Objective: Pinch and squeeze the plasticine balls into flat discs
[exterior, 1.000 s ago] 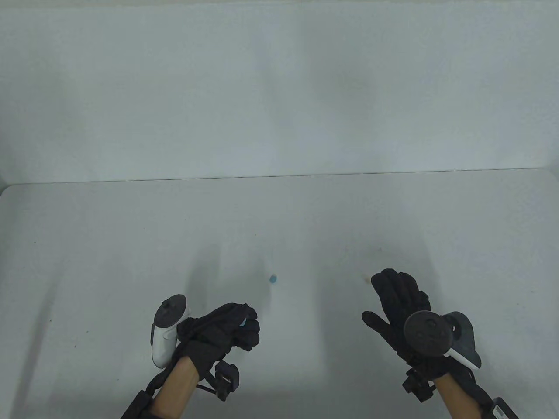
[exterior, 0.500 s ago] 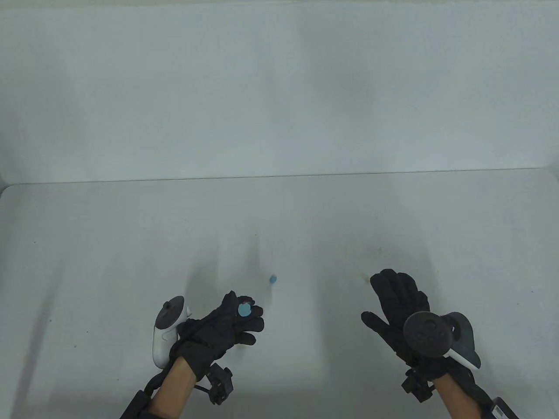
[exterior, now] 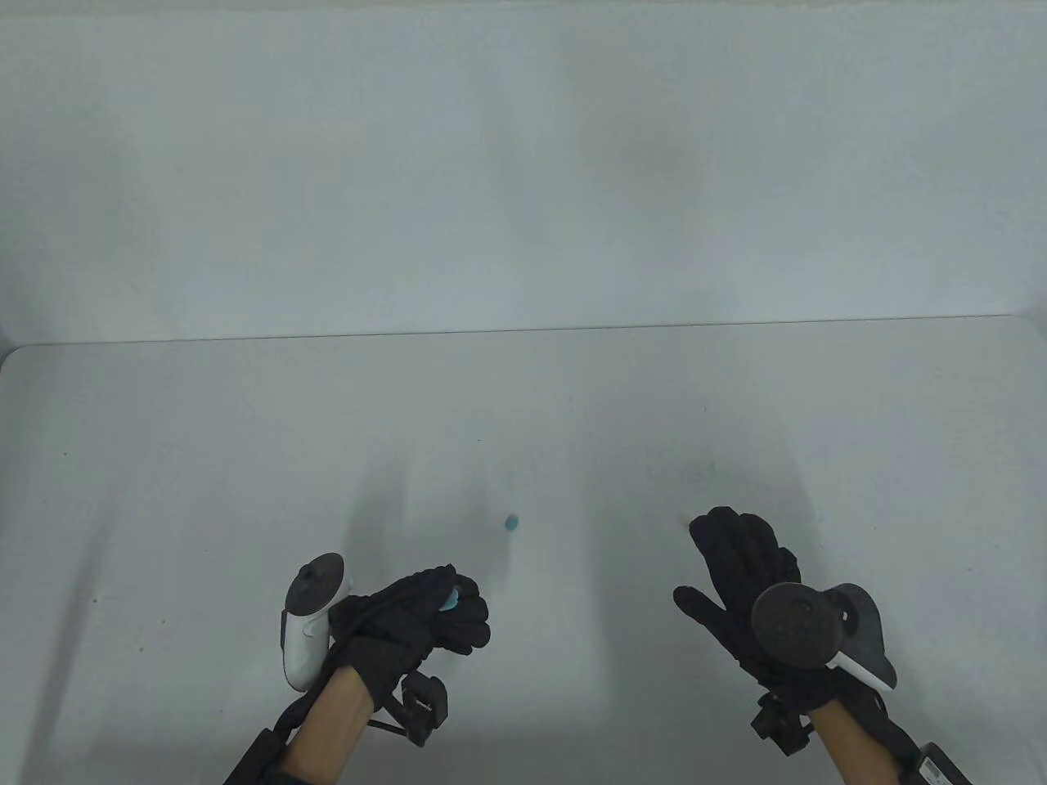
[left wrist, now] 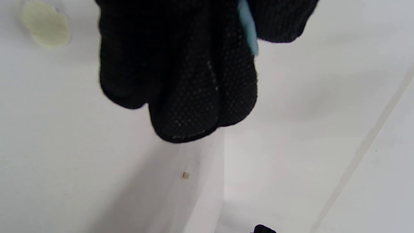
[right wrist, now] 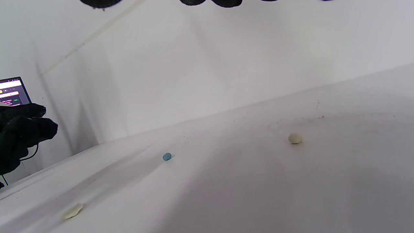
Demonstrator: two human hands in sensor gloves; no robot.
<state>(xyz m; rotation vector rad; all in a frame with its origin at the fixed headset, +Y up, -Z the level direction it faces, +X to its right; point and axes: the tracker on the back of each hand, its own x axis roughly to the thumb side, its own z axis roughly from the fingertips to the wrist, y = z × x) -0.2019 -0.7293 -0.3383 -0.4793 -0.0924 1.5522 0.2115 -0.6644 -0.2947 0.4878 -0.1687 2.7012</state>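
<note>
My left hand [exterior: 446,612] hovers near the table's front edge, its fingers curled and its thumb pinching a flattened light blue plasticine disc [exterior: 450,603]. In the left wrist view only the disc's thin edge [left wrist: 249,30] shows between the gloved fingers [left wrist: 187,84]. A small blue ball [exterior: 511,522] lies on the table [exterior: 245,458] just beyond that hand, also seen from the right wrist [right wrist: 167,156]. My right hand [exterior: 732,552] rests open, fingers straight, holding nothing. A cream ball [right wrist: 295,138] lies ahead of it.
A flattened cream disc [right wrist: 73,211] lies on the table near the left hand, also at the left wrist view's top left [left wrist: 45,24]. A tiny cream crumb [left wrist: 185,175] lies nearby. A lit laptop screen [right wrist: 14,92] stands far left. A white wall backs the table.
Half a second ago the left fingers spread and showed the blue disc's flat face; now they have curled back onto it. The right hand has hardly moved.
</note>
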